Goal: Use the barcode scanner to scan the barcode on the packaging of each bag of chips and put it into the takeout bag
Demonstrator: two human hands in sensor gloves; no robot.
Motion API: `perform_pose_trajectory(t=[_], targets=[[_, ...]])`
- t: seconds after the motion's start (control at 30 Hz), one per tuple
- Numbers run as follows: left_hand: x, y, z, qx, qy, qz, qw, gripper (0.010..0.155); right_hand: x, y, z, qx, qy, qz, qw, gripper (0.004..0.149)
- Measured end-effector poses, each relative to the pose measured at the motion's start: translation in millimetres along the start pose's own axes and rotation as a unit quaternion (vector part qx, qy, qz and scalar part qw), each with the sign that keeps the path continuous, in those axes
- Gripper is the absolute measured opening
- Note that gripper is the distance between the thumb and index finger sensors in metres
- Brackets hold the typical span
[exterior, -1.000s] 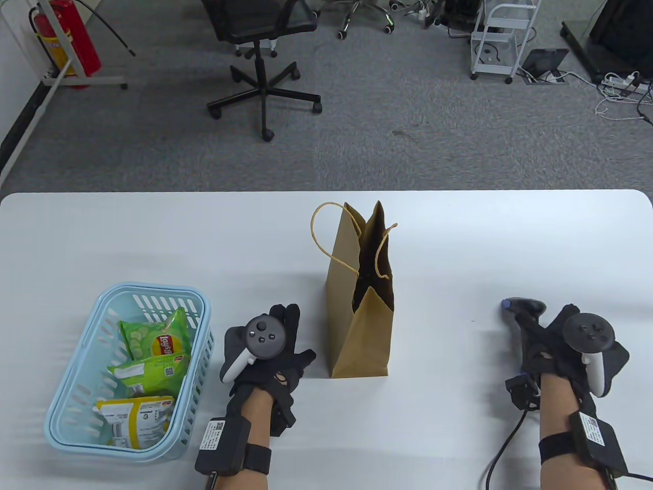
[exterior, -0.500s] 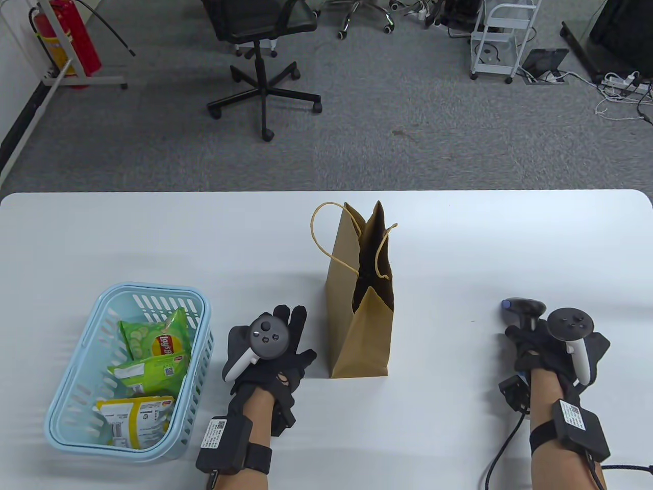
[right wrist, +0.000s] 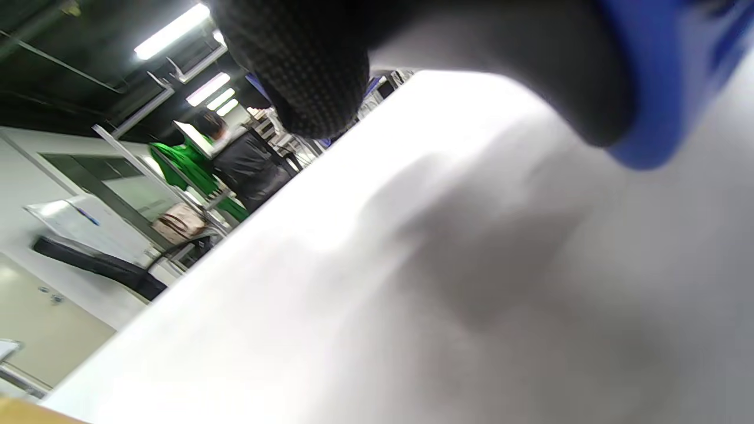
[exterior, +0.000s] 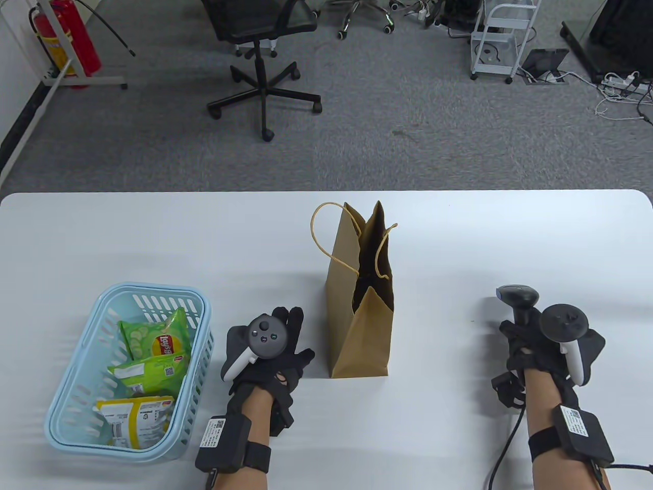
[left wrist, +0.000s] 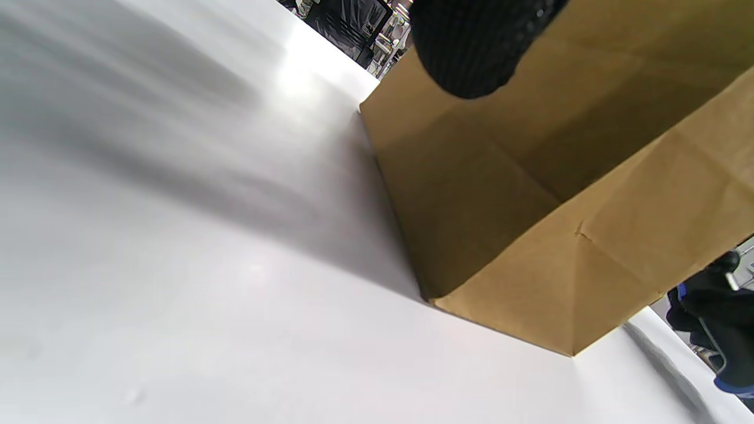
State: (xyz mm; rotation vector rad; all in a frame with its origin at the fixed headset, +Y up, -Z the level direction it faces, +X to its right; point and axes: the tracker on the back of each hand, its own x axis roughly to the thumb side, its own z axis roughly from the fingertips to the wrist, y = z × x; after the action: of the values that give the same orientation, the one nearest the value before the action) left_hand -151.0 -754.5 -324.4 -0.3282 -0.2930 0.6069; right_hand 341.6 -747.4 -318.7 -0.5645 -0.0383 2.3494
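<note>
A brown paper takeout bag stands upright and open in the middle of the table; its side fills the left wrist view. My left hand rests flat on the table just left of the bag, fingers straight. My right hand grips the handle of a black barcode scanner at the right, lifted off the table. Green and yellow chip bags lie in a light blue basket at the left. In the right wrist view a gloved fingertip and the scanner's blue base show, blurred.
The white table ends at a far edge with grey carpet beyond. An office chair and a white cart stand on the floor. The scanner's cable runs down by my right forearm.
My right hand has closed round the scanner and raised it upright off the table, shifting slightly left. My left hand has barely moved.
</note>
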Motion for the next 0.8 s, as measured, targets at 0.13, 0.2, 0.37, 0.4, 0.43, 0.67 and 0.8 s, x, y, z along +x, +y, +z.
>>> perform_pose_trajectory(t=[0.13, 0.2, 0.37, 0.4, 0.43, 0.67, 0.8], targets=[[0, 0, 0, -0.004, 0.001, -0.002, 1.000, 0.084, 16, -3, 12, -0.010, -0.043, -0.016, 0.999, 0.069], [0, 0, 0, -0.004, 0.002, -0.002, 1.000, 0.083, 27, -4, 21, -0.017, -0.076, -0.013, 0.997, 0.069], [0, -1, 0, -0.005, 0.003, -0.006, 1.000, 0.084, 46, -2, 37, -0.022, -0.130, -0.020, 0.991, 0.068], [0, -1, 0, -0.005, 0.003, -0.006, 1.000, 0.083, 49, -1, 41, -0.022, -0.144, -0.020, 0.989, 0.068], [0, -1, 0, -0.005, 0.003, -0.007, 1.000, 0.083, 52, -1, 43, -0.022, -0.151, -0.018, 0.988, 0.068], [1, -4, -1, -0.013, 0.006, -0.015, 1.000, 0.084, 64, 7, 58, -0.009, -0.215, -0.014, 0.976, 0.069], [5, -2, 0, 0.009, 0.020, -0.016, 1.000, 0.083, 66, 10, 61, 0.004, -0.232, -0.018, 0.973, 0.068]])
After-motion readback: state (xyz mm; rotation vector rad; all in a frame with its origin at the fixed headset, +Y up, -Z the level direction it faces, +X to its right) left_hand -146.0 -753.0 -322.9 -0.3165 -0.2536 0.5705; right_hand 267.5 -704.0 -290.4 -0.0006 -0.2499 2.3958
